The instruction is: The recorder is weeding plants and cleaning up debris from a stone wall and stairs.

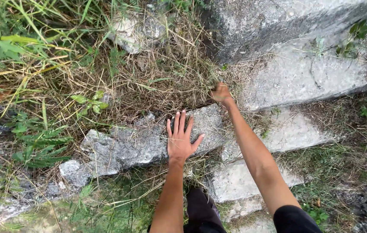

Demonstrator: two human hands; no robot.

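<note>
left hand spread flat on a broken concrete slab, right hand just beyond the slab's far edge, fist closed on dry grass, green weeds left of the slab

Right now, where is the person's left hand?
In the head view, the left hand lies flat, fingers spread, on the grey stone slab, just below the dry grass.

Rough grey stone slab — dry, strawy grass.
</note>
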